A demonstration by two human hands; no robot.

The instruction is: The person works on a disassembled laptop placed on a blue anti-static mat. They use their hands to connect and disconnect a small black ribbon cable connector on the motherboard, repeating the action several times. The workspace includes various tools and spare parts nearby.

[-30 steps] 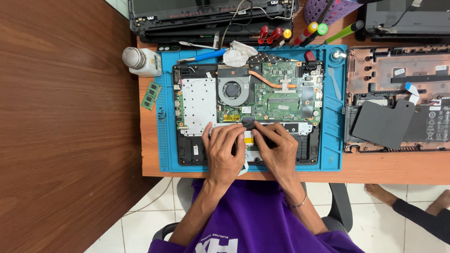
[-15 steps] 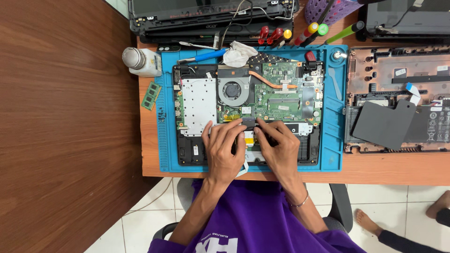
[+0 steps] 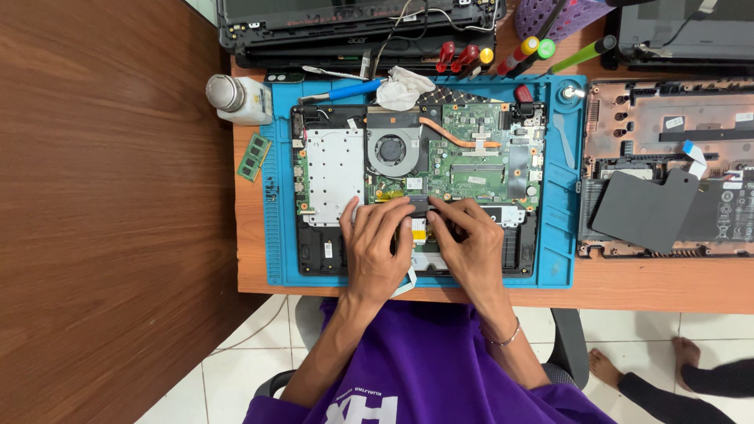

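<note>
Resting on the opened laptop (image 3: 416,188), both hands are meeting over a small dark part (image 3: 419,206) that is lying near the middle of the board, just below the round fan (image 3: 390,149). The left hand (image 3: 377,247) is curling its fingers (image 3: 390,216) so that the tips are touching the left end of this part. The right hand (image 3: 470,247) is doing the same at the right end, with its fingers (image 3: 446,213) bent and pressing down; it seems they are pinching the part, but the view is too small for being sure. The laptop is sitting on a blue mat (image 3: 561,235) on the worktop (image 3: 652,283). A green memory module (image 3: 254,157) is lying left of the mat, near a white bottle (image 3: 239,98). Screwdrivers (image 3: 503,56) are lying above the mat.
</note>
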